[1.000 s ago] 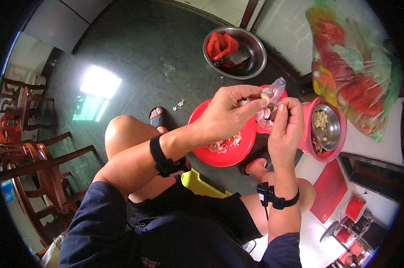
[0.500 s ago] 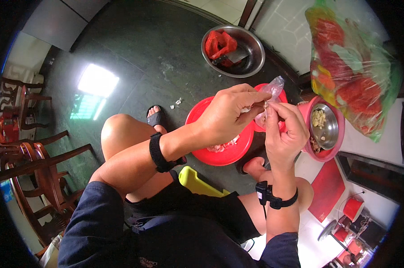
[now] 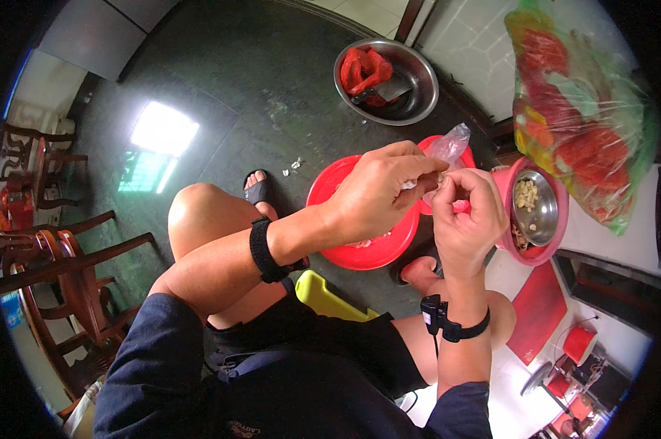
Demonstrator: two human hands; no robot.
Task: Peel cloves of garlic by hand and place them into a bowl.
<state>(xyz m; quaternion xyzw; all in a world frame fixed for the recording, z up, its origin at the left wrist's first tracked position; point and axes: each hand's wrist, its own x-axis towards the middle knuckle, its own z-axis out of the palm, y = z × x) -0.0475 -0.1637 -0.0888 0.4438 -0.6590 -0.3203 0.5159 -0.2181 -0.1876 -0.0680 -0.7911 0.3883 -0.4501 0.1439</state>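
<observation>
My left hand and my right hand meet above a red basin, fingertips pinched together. Between them is a small pale garlic clove, mostly covered by the fingers. A whitish papery bit shows in the curl of my left fingers. Pale pieces lie in the red basin, largely hidden by my left hand and forearm. To the right, a steel bowl with peeled garlic cloves rests inside a pink basin.
Behind my hands, a clear plastic bag sits in a smaller red container. Farther off, a steel basin holds a red bag and a cleaver. A filled green bag stands at right; wooden chairs at left.
My hands stay pinched together, with my right fingers curled in more and my left hand slightly turned. The whole view has shifted a little.
</observation>
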